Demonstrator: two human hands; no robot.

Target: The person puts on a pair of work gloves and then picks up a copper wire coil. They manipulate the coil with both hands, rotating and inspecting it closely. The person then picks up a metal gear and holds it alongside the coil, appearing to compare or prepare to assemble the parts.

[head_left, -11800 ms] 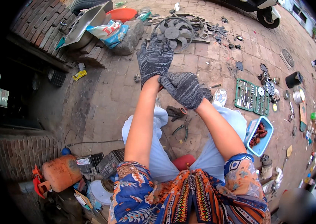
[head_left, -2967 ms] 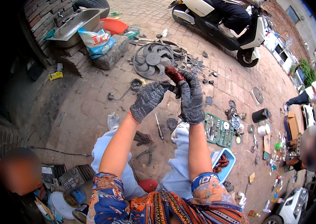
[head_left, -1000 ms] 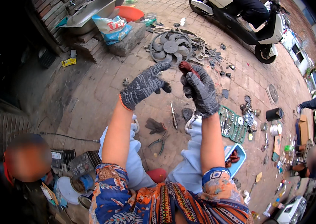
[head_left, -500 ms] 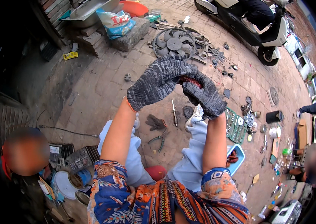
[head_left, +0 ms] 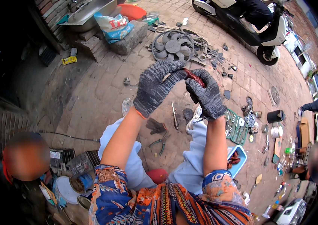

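Both my hands wear grey knitted gloves and are raised in front of me over the brick paving. A reddish-brown bundle of copper wire (head_left: pixel 195 77) stretches between them. My right hand (head_left: pixel 208 97) is closed around its lower right part. At the upper left end, my left hand (head_left: pixel 155 88) pinches the bundle with its fingertips, the fingers bent. Beside my right leg stands a light blue tray (head_left: pixel 244 159) with several similar reddish-brown bundles inside.
Between my feet lie a screwdriver (head_left: pixel 174 118), pliers (head_left: pixel 162 144) and a spare dark glove (head_left: pixel 156 126). A green socket set case (head_left: pixel 237 127) is at the right. Ahead are a fan (head_left: pixel 172 45) and a scooter (head_left: pixel 241 26). Two people are near the sides.
My left hand has drawn back from the right one and turned more upright, so more of the wire bundle shows between them. My right hand has hardly moved.
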